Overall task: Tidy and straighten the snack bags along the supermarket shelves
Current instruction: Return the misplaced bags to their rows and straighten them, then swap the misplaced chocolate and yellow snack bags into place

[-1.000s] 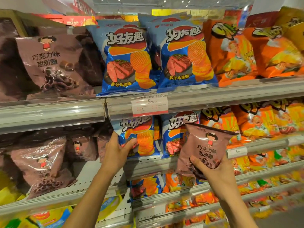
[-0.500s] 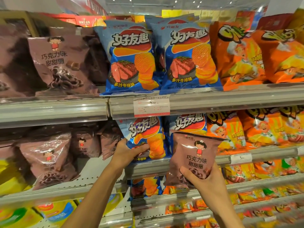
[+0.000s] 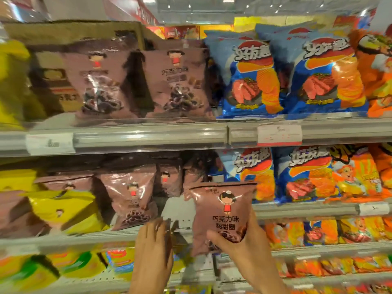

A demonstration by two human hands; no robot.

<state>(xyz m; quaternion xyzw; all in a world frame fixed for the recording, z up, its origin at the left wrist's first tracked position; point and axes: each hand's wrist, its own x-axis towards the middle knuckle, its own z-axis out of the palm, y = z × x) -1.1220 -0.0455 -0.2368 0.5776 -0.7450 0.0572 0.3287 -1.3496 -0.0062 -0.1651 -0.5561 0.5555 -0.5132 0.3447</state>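
The right hand (image 3: 246, 245) grips a brown snack bag (image 3: 220, 213) by its lower corner, upright in front of the middle shelf (image 3: 127, 236), blue chip bags (image 3: 252, 172) just behind to the right and more brown bags (image 3: 129, 196) to the left. The left hand (image 3: 152, 240) has let go of the blue bag it pinched a second ago and now hovers with fingers relaxed near the shelf's bare gap; the view has swung left.

Both forearms raised from below, hands close together. Left hand (image 3: 153, 240) back-up, fingers extended forward, blurred, holding nothing. Right hand (image 3: 239, 242) tilted left, thumb across the front of a brown bag (image 3: 222, 211), fingers curled behind.
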